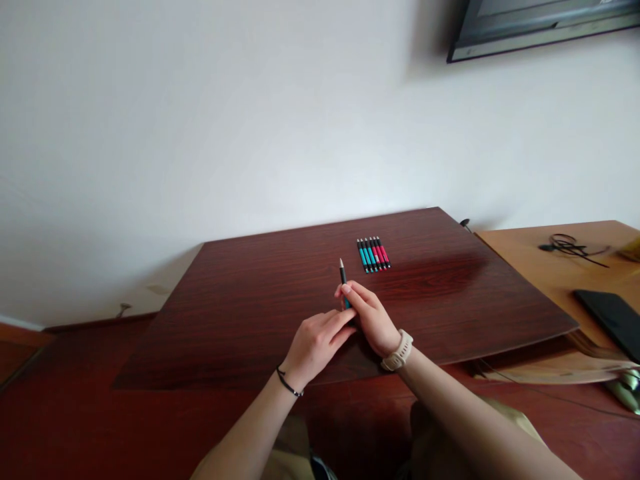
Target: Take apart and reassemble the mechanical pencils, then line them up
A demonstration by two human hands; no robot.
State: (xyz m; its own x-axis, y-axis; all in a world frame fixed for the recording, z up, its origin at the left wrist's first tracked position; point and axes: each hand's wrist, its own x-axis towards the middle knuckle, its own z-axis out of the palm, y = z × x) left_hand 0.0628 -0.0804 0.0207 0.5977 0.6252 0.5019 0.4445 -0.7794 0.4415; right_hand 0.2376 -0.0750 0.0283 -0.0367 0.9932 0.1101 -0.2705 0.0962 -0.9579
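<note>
Where the two hands met above the near half of the dark bench [250, 313], a single pen [343, 280] was held, its pale tip pointing away from the person and its lower barrel hidden in the grip. The right hand [373, 320] was closed about the teal part of the barrel, fingers [357, 291] curled over it; a pale watch [399, 351] was worn on that wrist. The left hand [315, 343] was laid against the right one, its fingertips touching the pen's lower end, though whether they pinched it could not be told. A thin dark band [289, 383] was seen on the left wrist.

The pen was judged light, stiff and slim, with a smooth plastic barrel likely to roll if set down carelessly; a pinch at mid-barrel, on the coloured grip section, would probably serve best, the fine tip being the part most easily damaged.

Farther back on the bench, well apart from the hands, a row of pens [373, 254] was laid side by side, touching, teal ones to the left and red ones to the right. The bench surface was a glossy reddish wood-grain, flat and hard. To the right, a lighter wooden table [530, 257] carried a tangled black cable [570, 247] and a flat dark device [613, 320].
</note>
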